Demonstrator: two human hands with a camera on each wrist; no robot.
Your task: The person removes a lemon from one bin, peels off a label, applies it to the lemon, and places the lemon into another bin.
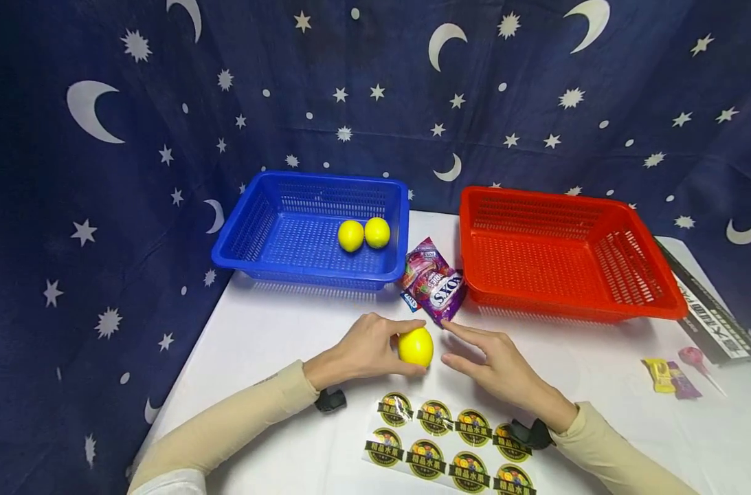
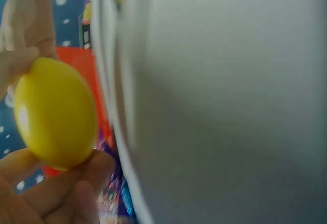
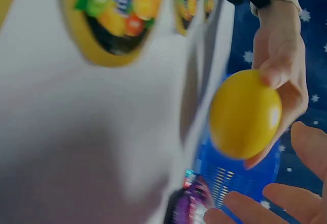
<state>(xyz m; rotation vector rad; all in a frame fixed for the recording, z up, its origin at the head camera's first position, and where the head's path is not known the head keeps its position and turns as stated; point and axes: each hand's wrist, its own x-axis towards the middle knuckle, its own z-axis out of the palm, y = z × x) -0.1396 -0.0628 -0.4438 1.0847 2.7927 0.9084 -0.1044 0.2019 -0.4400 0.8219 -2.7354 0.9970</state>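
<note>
My left hand (image 1: 369,349) grips a yellow lemon (image 1: 416,347) between thumb and fingers over the middle of the white table. In the left wrist view the lemon (image 2: 57,113) shows a smooth, glossy oval side, with fingertips at both ends. To the right of it, my right hand (image 1: 505,368) has its thumb and fingers spread apart, holding nothing. A gap separates those fingers from the lemon (image 3: 246,114) in the right wrist view. Just in front of both hands lies a sheet of round black-and-gold fruit stickers (image 1: 447,440).
A blue basket (image 1: 310,271) at the back left holds two more lemons (image 1: 364,235). At the back right stands a red basket (image 1: 567,302), with shiny purple snack packets (image 1: 433,282) between the two. Small wrapped candies (image 1: 668,378), a pink lollipop (image 1: 692,355) and a long printed box (image 1: 712,309) lie far right.
</note>
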